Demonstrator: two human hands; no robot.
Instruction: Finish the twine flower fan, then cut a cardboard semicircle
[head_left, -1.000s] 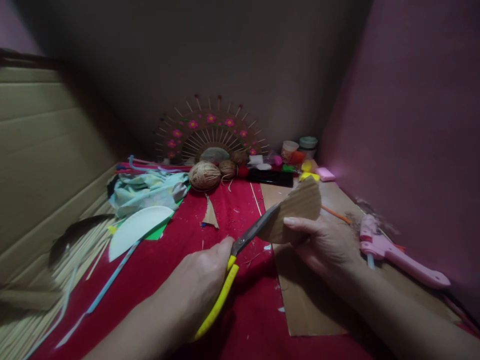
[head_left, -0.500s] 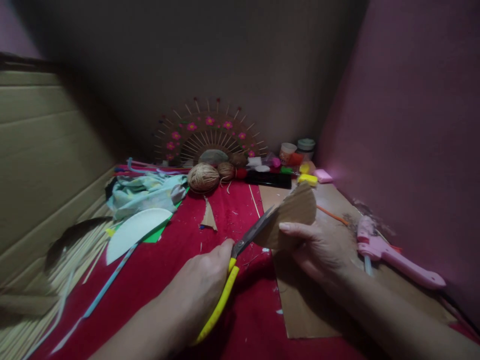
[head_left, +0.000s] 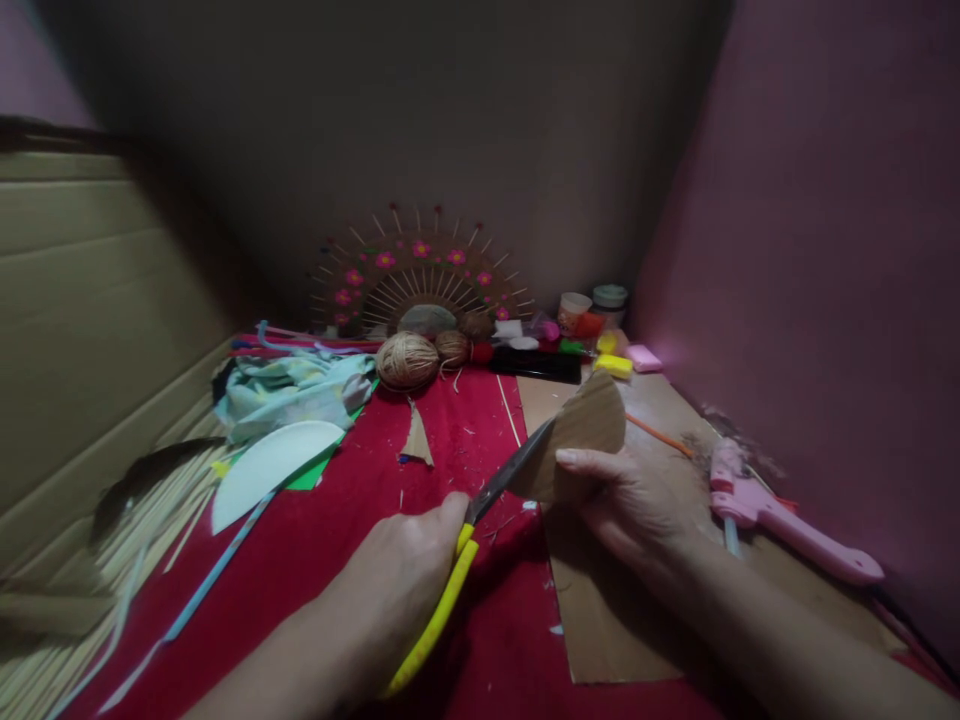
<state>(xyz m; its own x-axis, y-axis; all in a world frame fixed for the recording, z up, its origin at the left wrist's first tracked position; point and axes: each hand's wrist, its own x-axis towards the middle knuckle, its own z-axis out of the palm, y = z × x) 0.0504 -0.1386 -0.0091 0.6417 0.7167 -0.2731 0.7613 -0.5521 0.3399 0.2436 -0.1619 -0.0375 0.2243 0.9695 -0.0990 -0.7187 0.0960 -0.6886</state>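
My left hand (head_left: pixel 416 550) is closed around the yellow handles of a pair of scissors (head_left: pixel 501 485), whose dark blades point up and to the right. The blades meet the left edge of a piece of cardboard (head_left: pixel 581 435) with a curved outline. My right hand (head_left: pixel 634 490) pinches this piece, thumb lying on its near face and the other fingers hidden behind it. Below lies a flat cardboard sheet (head_left: pixel 607 620) on the red cloth (head_left: pixel 360 590). A small cardboard scrap (head_left: pixel 417 438) rests on the cloth farther off.
A pink glue gun (head_left: pixel 780 520) lies at right. Balls of twine (head_left: pixel 407 362), a black phone-like slab (head_left: pixel 536 364) and a decorated fan (head_left: pixel 420 250) are at the back. To the left are a pale blue cloth (head_left: pixel 292 385), a white half-disc (head_left: pixel 274 465) and many thin sticks (head_left: pixel 127 560).
The scissor blades look closer together along the cardboard's edge. The cardboard piece has shifted slightly left and down. Both hands keep their hold.
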